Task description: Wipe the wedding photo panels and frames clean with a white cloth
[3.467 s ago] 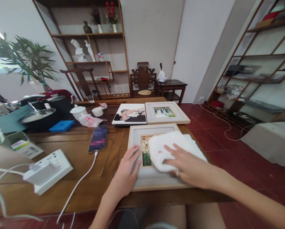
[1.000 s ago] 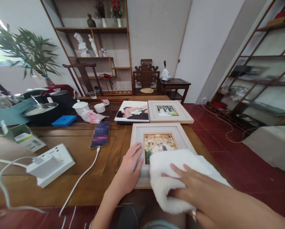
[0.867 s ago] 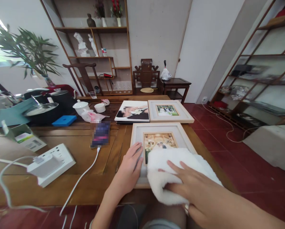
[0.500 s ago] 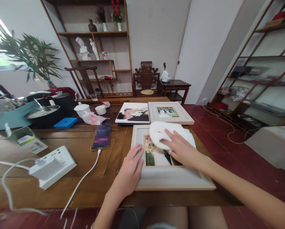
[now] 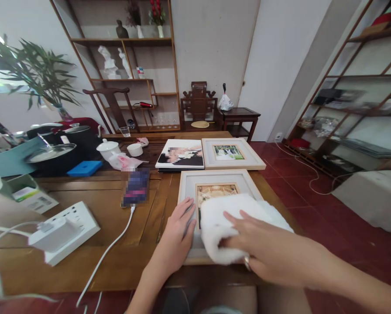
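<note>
A picture frame (image 5: 186, 183) with a pale wood border and a wide light mat lies flat near the table's front edge. My left hand (image 5: 179, 229) rests on its left side, fingers stretched out over the border. My right hand (image 5: 248, 237) grips a folded white towel (image 5: 228, 209) and presses it over the lower right of the frame. The towel covers most of the photo (image 5: 218, 190), leaving its upper part and left edge in sight. A ring shows on my right hand.
Behind the frame lie a second framed photo (image 5: 254, 162) and a photo album (image 5: 179, 155). To the left are a phone (image 5: 135, 187) on a white cable, a power strip (image 5: 66, 233), a blue box (image 5: 84, 168), a lidded white cup (image 5: 107, 148) and dark pots (image 5: 51, 159).
My right hand has drawn the towel from the frame's upper right down toward its near edge, uncovering the photo's top. My left hand stays on the frame's left side.
</note>
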`<state>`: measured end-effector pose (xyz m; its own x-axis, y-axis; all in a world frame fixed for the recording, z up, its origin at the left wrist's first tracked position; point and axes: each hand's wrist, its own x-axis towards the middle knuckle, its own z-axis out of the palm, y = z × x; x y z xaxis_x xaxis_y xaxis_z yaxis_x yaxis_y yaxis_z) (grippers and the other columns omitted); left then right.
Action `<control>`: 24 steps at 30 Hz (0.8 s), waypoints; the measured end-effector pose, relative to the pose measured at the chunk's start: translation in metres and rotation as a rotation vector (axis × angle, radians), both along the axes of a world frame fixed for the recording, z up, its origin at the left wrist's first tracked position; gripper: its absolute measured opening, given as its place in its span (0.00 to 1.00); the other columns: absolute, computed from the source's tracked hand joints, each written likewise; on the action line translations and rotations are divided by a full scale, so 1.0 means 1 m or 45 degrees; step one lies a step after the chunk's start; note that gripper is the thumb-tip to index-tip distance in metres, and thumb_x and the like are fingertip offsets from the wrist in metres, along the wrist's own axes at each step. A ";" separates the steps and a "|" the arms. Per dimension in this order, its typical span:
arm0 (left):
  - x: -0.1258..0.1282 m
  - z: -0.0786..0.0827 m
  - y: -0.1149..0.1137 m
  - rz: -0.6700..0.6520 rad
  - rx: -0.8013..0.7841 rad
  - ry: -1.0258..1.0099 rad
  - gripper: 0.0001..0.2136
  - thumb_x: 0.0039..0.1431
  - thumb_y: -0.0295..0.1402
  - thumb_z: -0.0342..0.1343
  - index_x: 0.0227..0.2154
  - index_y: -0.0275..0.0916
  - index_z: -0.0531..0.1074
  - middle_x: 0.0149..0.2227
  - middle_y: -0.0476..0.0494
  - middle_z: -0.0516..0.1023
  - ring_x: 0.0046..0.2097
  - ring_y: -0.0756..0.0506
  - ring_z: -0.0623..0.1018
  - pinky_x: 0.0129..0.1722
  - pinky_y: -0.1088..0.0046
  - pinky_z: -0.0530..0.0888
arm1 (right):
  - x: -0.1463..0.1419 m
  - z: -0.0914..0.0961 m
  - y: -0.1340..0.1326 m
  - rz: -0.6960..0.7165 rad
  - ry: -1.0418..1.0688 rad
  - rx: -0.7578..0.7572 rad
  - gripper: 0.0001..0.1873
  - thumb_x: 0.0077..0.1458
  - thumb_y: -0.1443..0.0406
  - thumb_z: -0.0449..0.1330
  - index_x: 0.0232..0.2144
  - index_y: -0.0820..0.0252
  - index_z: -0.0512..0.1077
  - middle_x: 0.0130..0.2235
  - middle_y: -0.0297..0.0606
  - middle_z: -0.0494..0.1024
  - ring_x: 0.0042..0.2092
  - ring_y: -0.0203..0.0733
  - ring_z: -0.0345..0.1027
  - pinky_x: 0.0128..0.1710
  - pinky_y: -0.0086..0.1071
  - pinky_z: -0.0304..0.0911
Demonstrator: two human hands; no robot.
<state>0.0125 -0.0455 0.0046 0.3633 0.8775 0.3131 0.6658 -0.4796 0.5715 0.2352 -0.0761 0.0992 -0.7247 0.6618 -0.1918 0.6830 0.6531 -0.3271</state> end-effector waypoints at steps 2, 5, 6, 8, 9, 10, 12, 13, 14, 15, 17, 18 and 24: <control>0.000 0.000 0.000 0.002 -0.014 0.016 0.19 0.65 0.31 0.41 0.56 0.35 0.63 0.62 0.36 0.61 0.64 0.42 0.58 0.62 0.56 0.58 | 0.004 0.014 -0.016 0.023 0.043 -0.138 0.27 0.42 0.76 0.49 0.43 0.53 0.74 0.51 0.37 0.75 0.60 0.49 0.56 0.57 0.44 0.54; 0.000 0.001 0.000 0.005 -0.013 0.009 0.19 0.65 0.31 0.39 0.56 0.34 0.62 0.62 0.36 0.61 0.64 0.43 0.58 0.63 0.56 0.58 | 0.006 0.018 -0.023 0.031 0.117 -0.254 0.29 0.41 0.77 0.48 0.43 0.48 0.73 0.51 0.31 0.74 0.61 0.42 0.53 0.59 0.39 0.52; 0.000 0.001 -0.001 0.004 -0.013 0.003 0.19 0.65 0.31 0.39 0.56 0.35 0.62 0.62 0.36 0.61 0.64 0.43 0.58 0.63 0.56 0.58 | 0.006 0.015 -0.022 0.033 0.138 -0.241 0.31 0.41 0.77 0.48 0.44 0.48 0.73 0.52 0.31 0.73 0.62 0.41 0.51 0.60 0.39 0.50; 0.000 0.002 -0.001 -0.004 -0.019 -0.005 0.19 0.66 0.30 0.38 0.56 0.36 0.62 0.62 0.37 0.61 0.64 0.43 0.58 0.62 0.55 0.57 | 0.004 0.002 -0.017 0.032 0.167 -0.141 0.33 0.40 0.77 0.48 0.47 0.50 0.71 0.55 0.33 0.70 0.64 0.41 0.47 0.62 0.41 0.44; 0.000 0.001 0.000 -0.008 -0.022 -0.008 0.19 0.66 0.30 0.38 0.56 0.37 0.62 0.62 0.38 0.61 0.64 0.43 0.58 0.62 0.55 0.57 | 0.002 -0.006 -0.013 0.026 0.170 -0.075 0.33 0.39 0.77 0.49 0.48 0.51 0.70 0.57 0.35 0.68 0.64 0.42 0.45 0.63 0.43 0.41; 0.000 0.001 0.000 -0.011 -0.024 -0.013 0.19 0.66 0.30 0.38 0.56 0.37 0.63 0.62 0.37 0.61 0.64 0.43 0.58 0.63 0.55 0.57 | 0.001 -0.015 -0.008 0.009 0.165 -0.004 0.33 0.39 0.77 0.49 0.49 0.53 0.70 0.59 0.37 0.65 0.65 0.44 0.42 0.63 0.46 0.39; 0.000 0.001 -0.001 -0.010 -0.018 -0.027 0.19 0.66 0.30 0.38 0.56 0.36 0.63 0.61 0.37 0.62 0.64 0.44 0.58 0.63 0.55 0.57 | -0.001 -0.033 0.006 -0.049 0.128 0.142 0.34 0.39 0.77 0.50 0.50 0.55 0.69 0.62 0.40 0.60 0.66 0.49 0.38 0.62 0.52 0.37; 0.001 0.000 -0.001 -0.009 -0.014 -0.034 0.19 0.66 0.30 0.39 0.56 0.37 0.63 0.61 0.37 0.62 0.64 0.44 0.58 0.63 0.55 0.57 | -0.001 -0.040 0.015 -0.087 0.102 0.220 0.34 0.39 0.78 0.51 0.51 0.56 0.68 0.63 0.42 0.58 0.66 0.52 0.36 0.62 0.55 0.37; 0.001 0.000 -0.001 -0.005 -0.011 -0.041 0.19 0.65 0.30 0.40 0.56 0.37 0.63 0.61 0.37 0.62 0.64 0.44 0.59 0.63 0.56 0.57 | 0.000 -0.046 0.025 -0.120 0.071 0.297 0.35 0.40 0.78 0.51 0.52 0.57 0.68 0.64 0.43 0.55 0.66 0.55 0.35 0.61 0.57 0.38; 0.001 -0.001 -0.001 -0.001 -0.007 -0.047 0.18 0.65 0.30 0.40 0.56 0.37 0.63 0.61 0.37 0.62 0.64 0.44 0.59 0.63 0.56 0.57 | 0.002 -0.050 0.037 -0.142 0.042 0.372 0.36 0.40 0.79 0.50 0.53 0.57 0.67 0.65 0.43 0.53 0.66 0.56 0.35 0.60 0.59 0.39; 0.001 -0.001 0.000 0.005 -0.003 -0.058 0.18 0.65 0.31 0.41 0.55 0.37 0.64 0.61 0.37 0.63 0.64 0.44 0.59 0.63 0.56 0.57 | 0.005 -0.053 0.062 -0.155 -0.008 0.499 0.38 0.40 0.81 0.48 0.55 0.57 0.64 0.66 0.43 0.48 0.66 0.57 0.35 0.58 0.61 0.42; 0.001 -0.001 0.000 0.009 -0.002 -0.061 0.18 0.65 0.31 0.41 0.55 0.35 0.65 0.61 0.36 0.63 0.63 0.43 0.60 0.63 0.57 0.57 | 0.005 -0.052 0.074 -0.159 -0.025 0.550 0.38 0.41 0.81 0.48 0.55 0.57 0.64 0.66 0.43 0.46 0.66 0.57 0.35 0.57 0.62 0.44; 0.001 0.003 -0.001 0.025 -0.036 -0.065 0.18 0.64 0.31 0.42 0.54 0.34 0.66 0.60 0.35 0.64 0.63 0.42 0.61 0.62 0.56 0.57 | -0.010 -0.041 0.110 -0.116 -0.073 0.554 0.32 0.44 0.79 0.49 0.53 0.61 0.67 0.65 0.41 0.51 0.66 0.58 0.33 0.59 0.61 0.39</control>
